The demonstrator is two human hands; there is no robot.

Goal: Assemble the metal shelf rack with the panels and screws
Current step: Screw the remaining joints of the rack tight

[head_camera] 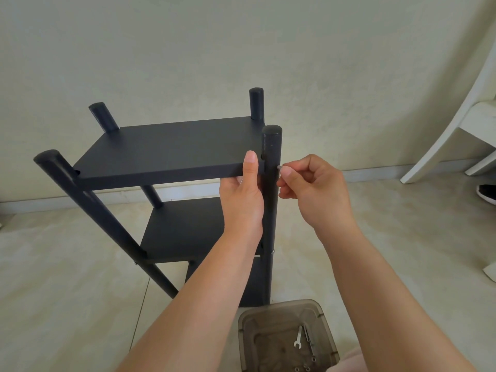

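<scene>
White chair (467, 114) sits by the wall on the right, black shoe (486, 193) just under it on the tiled floor (67, 264).

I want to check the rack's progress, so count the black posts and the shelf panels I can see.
Black posts: 4, e.g. near right post
Shelf panels: 2, top panel and lower panel
Total: 6
</scene>
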